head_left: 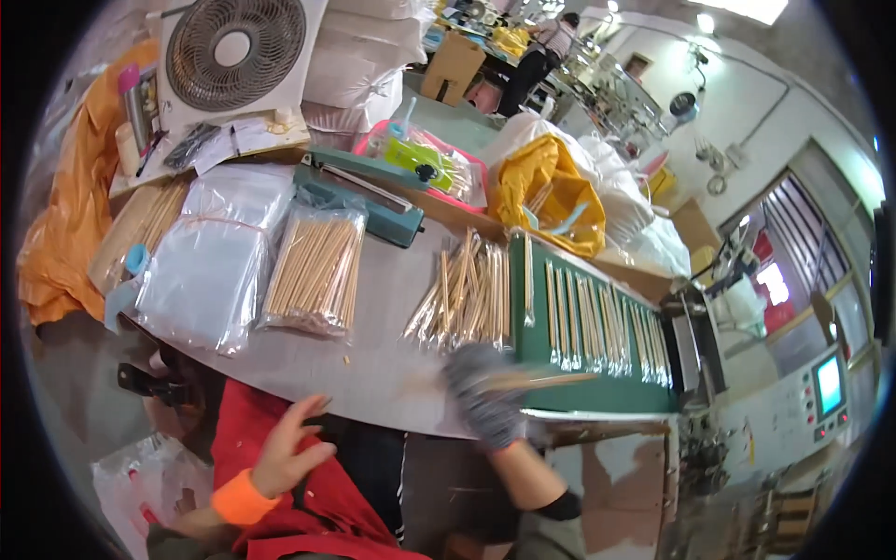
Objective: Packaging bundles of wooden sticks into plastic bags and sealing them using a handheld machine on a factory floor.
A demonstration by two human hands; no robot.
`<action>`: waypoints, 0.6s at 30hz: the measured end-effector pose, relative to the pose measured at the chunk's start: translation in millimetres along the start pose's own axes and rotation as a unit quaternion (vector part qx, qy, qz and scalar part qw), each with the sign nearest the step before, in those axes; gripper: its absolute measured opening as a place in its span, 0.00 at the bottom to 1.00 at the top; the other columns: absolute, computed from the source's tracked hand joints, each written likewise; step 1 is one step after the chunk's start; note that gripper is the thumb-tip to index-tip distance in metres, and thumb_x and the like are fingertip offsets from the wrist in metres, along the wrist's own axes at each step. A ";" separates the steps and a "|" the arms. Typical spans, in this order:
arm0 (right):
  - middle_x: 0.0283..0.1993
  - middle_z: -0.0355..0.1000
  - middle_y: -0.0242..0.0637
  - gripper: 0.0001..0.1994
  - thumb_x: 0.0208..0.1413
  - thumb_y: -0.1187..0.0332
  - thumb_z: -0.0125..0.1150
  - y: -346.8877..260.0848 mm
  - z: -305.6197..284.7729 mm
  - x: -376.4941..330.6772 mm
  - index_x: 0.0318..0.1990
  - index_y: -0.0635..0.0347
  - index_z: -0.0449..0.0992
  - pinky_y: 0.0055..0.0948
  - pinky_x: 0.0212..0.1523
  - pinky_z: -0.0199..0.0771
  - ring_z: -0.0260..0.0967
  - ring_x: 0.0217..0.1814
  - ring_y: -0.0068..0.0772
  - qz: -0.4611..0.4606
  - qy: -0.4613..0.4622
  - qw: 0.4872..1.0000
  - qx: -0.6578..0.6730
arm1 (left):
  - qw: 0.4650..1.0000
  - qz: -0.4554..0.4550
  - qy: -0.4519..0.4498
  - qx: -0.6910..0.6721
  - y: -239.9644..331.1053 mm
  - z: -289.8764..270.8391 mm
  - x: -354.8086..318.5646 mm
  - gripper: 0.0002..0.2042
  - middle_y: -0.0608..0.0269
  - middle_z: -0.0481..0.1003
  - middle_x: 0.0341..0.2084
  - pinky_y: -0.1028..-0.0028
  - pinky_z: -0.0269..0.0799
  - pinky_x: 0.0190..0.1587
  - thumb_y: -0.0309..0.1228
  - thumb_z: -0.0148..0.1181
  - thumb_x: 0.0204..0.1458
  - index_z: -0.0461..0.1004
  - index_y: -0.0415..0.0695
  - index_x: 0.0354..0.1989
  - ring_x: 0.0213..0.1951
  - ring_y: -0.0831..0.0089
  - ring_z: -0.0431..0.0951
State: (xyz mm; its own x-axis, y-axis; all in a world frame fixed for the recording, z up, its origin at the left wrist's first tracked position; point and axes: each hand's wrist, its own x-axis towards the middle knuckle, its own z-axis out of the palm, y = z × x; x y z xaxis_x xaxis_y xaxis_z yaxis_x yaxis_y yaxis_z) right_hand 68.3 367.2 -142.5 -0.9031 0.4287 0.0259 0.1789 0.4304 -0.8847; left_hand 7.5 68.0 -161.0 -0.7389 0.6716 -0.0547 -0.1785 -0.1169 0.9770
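My right hand (485,392), in a grey knit glove, is blurred over the table's front edge. It is closed around wooden chopsticks (555,381), which stick out to the right over the green conveyor belt (597,397). My bare left hand (291,450), with an orange wristband, hovers over my red apron (331,485), fingers spread and holding nothing. Behind the gloved hand lies a loose heap of film-wrapped chopsticks (467,289). On the belt, several wrapped chopsticks (588,322) lie side by side in a row.
A clear bag packed with chopsticks (315,266) and a stack of clear plastic bags (210,257) lie at left. Behind them stands a green bag sealer (369,196). A pink tray (467,177), yellow sack (551,196) and fan (233,56) are further back. A machine control panel (826,397) stands right.
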 end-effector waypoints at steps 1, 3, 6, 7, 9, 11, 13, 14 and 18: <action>0.50 0.65 0.42 0.23 0.47 0.64 0.60 -14.0 -36.9 46.0 0.51 0.61 0.65 0.33 0.53 0.60 0.63 0.52 0.38 -0.025 0.045 0.997 -0.059 | 0.999 -0.031 0.031 0.029 -4.0 -23.1 -7.4 0.26 0.56 0.66 0.49 0.71 0.63 0.51 0.26 0.58 0.46 0.59 0.39 0.55 0.51 0.69 0.67; 0.51 0.65 0.42 0.25 0.47 0.64 0.60 -39.3 -132.2 121.2 0.52 0.62 0.64 0.33 0.55 0.58 0.61 0.54 0.41 -0.091 0.131 0.972 -0.174 | 0.988 -0.085 0.109 0.065 -10.6 -55.3 -39.1 0.14 0.60 0.74 0.39 0.76 0.68 0.45 0.23 0.55 0.47 0.69 0.37 0.44 0.41 0.75 0.74; 0.54 0.64 0.42 0.27 0.46 0.63 0.61 -67.9 -188.3 237.0 0.54 0.64 0.62 0.34 0.57 0.55 0.59 0.56 0.44 -0.202 0.240 0.901 -0.299 | 0.924 -0.184 0.198 0.272 -35.0 -94.0 -121.7 0.12 0.58 0.73 0.33 0.72 0.69 0.40 0.25 0.59 0.42 0.70 0.39 0.37 0.36 0.68 0.74; 0.51 0.66 0.47 0.34 0.38 0.59 0.67 -63.6 -190.2 263.7 0.53 0.65 0.63 0.36 0.58 0.55 0.60 0.56 0.46 -0.052 0.335 0.782 -0.523 | 0.918 -0.196 0.221 0.265 -40.0 -97.0 -152.5 0.12 0.58 0.73 0.33 0.72 0.69 0.40 0.25 0.59 0.42 0.70 0.39 0.37 0.36 0.68 0.74; 0.56 0.60 0.51 0.38 0.36 0.56 0.67 -21.4 -165.3 294.0 0.55 0.68 0.60 0.36 0.58 0.56 0.57 0.58 0.48 -0.076 0.223 0.886 -0.399 | 0.779 -0.203 0.255 0.535 -46.4 -93.2 -208.3 0.17 0.53 0.70 0.37 0.65 0.68 0.42 0.28 0.61 0.37 0.68 0.39 0.38 0.39 0.58 0.71; 0.46 0.68 0.44 0.26 0.45 0.60 0.62 34.5 -94.9 322.7 0.50 0.62 0.64 0.36 0.45 0.70 0.68 0.44 0.44 -0.174 0.101 0.890 -0.409 | 0.749 -0.301 0.279 0.521 -69.3 -87.6 -248.3 0.25 0.47 0.64 0.45 0.58 0.62 0.49 0.30 0.62 0.33 0.65 0.38 0.44 0.47 0.49 0.65; 0.39 0.70 0.37 0.23 0.48 0.61 0.61 -3.9 73.7 283.3 0.49 0.64 0.63 0.28 0.32 0.71 0.67 0.33 0.29 0.120 -0.142 0.981 -0.062 | 0.681 -0.336 0.307 0.574 -76.2 -58.9 -287.6 0.29 0.45 0.63 0.46 0.57 0.59 0.52 0.31 0.64 0.31 0.63 0.38 0.46 0.49 0.47 0.63; 0.38 0.70 0.36 0.23 0.47 0.61 0.62 -11.2 110.6 264.2 0.48 0.62 0.65 0.28 0.27 0.69 0.66 0.30 0.26 0.125 -0.174 0.975 -0.058 | 0.660 -0.301 0.305 0.617 -69.8 -58.6 -284.8 0.31 0.45 0.63 0.47 0.57 0.57 0.54 0.31 0.64 0.30 0.63 0.38 0.47 0.50 0.47 0.61; 0.37 0.71 0.34 0.17 0.42 0.64 0.66 0.7 187.8 261.5 0.38 0.62 0.73 0.24 0.34 0.70 0.67 0.35 0.27 0.188 -0.150 0.965 0.107 | 0.624 -0.304 0.319 0.646 -35.9 -81.3 -243.6 0.34 0.49 0.61 0.49 0.57 0.55 0.54 0.32 0.66 0.30 0.61 0.40 0.51 0.53 0.52 0.58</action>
State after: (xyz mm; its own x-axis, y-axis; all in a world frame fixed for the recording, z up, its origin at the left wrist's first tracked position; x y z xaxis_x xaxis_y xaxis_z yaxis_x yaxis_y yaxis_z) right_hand -241.0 330.4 -223.8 -0.8680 0.2591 -0.4237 0.4608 0.1022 -0.8816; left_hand 141.1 -150.9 -199.6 -0.9713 -0.1709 -0.1653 -0.1835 0.9809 0.0643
